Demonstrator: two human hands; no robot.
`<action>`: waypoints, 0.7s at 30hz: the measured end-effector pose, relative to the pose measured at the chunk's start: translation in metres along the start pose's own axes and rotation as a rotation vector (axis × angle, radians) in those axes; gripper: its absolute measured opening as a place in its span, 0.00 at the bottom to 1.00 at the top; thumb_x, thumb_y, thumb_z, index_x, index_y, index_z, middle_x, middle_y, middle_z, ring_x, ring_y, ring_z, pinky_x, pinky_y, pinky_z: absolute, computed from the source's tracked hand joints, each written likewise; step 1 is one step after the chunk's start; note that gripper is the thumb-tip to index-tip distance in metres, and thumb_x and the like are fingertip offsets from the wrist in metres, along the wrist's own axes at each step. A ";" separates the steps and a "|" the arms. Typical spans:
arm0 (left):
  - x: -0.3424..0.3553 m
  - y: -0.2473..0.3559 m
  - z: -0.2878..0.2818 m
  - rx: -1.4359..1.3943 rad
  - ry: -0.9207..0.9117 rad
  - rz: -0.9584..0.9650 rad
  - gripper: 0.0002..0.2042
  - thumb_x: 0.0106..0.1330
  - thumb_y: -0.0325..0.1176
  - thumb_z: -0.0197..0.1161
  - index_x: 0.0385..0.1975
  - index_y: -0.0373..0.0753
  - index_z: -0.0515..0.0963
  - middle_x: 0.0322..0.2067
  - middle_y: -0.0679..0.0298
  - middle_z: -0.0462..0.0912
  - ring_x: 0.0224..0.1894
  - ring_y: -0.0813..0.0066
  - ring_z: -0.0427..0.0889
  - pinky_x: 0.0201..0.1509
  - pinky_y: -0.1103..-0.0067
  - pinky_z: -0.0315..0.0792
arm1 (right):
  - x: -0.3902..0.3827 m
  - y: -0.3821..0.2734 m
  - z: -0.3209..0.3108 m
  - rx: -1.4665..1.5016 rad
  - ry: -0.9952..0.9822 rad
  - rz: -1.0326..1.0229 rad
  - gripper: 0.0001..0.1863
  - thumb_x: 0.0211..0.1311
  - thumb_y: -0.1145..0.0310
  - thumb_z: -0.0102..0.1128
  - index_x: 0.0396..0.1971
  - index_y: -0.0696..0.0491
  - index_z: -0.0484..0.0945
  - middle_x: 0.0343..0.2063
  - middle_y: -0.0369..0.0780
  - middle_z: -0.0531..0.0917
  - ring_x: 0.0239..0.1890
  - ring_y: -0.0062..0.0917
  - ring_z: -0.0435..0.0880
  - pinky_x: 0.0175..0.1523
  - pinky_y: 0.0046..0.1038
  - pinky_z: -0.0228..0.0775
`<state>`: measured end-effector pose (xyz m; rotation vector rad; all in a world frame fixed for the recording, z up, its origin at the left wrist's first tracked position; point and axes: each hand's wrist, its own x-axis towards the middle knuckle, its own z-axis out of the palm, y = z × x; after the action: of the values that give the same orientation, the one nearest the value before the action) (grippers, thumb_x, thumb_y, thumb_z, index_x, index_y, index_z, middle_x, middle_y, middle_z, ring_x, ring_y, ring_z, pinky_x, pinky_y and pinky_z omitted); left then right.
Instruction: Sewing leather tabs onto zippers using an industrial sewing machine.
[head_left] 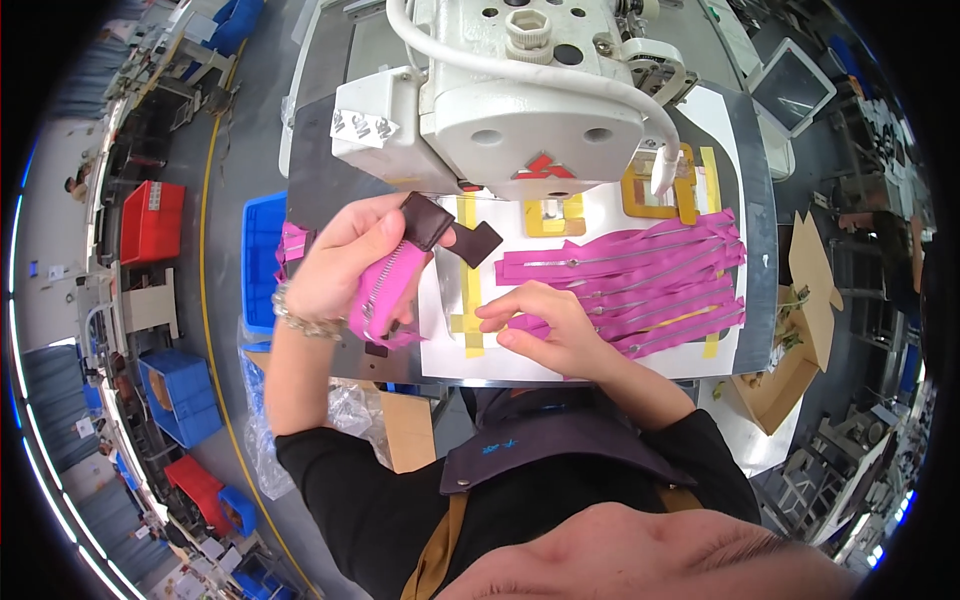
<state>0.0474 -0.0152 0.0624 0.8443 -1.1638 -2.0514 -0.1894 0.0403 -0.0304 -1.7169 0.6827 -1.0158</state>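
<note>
My left hand (345,245), with a bracelet at the wrist, is closed on a magenta zipper (388,280). A dark brown patch (427,221), leather-like, is at the zipper's top end under my thumb. Just right of it is a second dark patch (478,245); whether the two are joined I cannot tell. The zipper's lower end hangs below my palm. My right hand (555,330) hovers at the left ends of a row of magenta zippers (640,275) on white paper, thumb and fingers apart, nothing visibly held.
A white sewing machine head (530,120) stands over the table's far side. Two yellow-edged clear templates (555,215) lie under its right part. A blue bin (263,262) is at the table's left, an open cardboard box (795,335) at the right.
</note>
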 end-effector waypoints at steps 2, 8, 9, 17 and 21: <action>-0.011 0.026 -0.006 0.226 -0.087 -0.185 0.21 0.68 0.45 0.54 0.42 0.28 0.74 0.15 0.66 0.76 0.11 0.83 0.73 0.14 0.87 0.68 | -0.001 0.000 0.000 0.121 -0.079 0.087 0.10 0.56 0.68 0.62 0.38 0.53 0.79 0.28 0.35 0.83 0.32 0.23 0.81 0.40 0.27 0.67; -0.045 0.095 -0.027 0.692 -0.002 -0.370 0.17 0.48 0.36 0.75 0.30 0.30 0.79 0.17 0.70 0.76 0.13 0.91 0.69 0.12 0.92 0.60 | -0.002 -0.001 0.000 0.120 -0.139 0.217 0.10 0.57 0.74 0.60 0.40 0.57 0.80 0.31 0.39 0.84 0.35 0.23 0.83 0.45 0.25 0.68; -0.049 0.099 -0.032 0.670 0.000 -0.369 0.17 0.48 0.36 0.75 0.30 0.30 0.79 0.17 0.70 0.76 0.13 0.91 0.69 0.12 0.92 0.60 | -0.002 -0.001 0.001 0.118 -0.146 0.218 0.10 0.57 0.74 0.60 0.40 0.57 0.80 0.31 0.39 0.84 0.35 0.23 0.83 0.45 0.25 0.68; -0.071 0.068 -0.113 1.073 0.413 -0.288 0.09 0.47 0.25 0.70 0.26 0.36 0.77 0.22 0.68 0.79 0.28 0.80 0.78 0.38 0.80 0.68 | -0.005 -0.011 -0.001 0.022 -0.128 0.159 0.08 0.55 0.73 0.61 0.36 0.56 0.81 0.29 0.38 0.83 0.31 0.26 0.81 0.40 0.26 0.68; -0.054 0.016 -0.158 2.174 0.630 0.104 0.13 0.48 0.26 0.65 0.36 0.41 0.76 0.34 0.61 0.80 0.43 0.64 0.77 0.56 0.69 0.59 | -0.020 -0.016 -0.015 -0.279 0.073 -0.157 0.06 0.52 0.70 0.65 0.32 0.51 0.80 0.28 0.35 0.83 0.27 0.25 0.79 0.36 0.28 0.68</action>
<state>0.2046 -0.0570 0.0242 1.8413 -2.5082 0.4631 -0.2125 0.0556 -0.0194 -2.0081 0.7747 -1.1374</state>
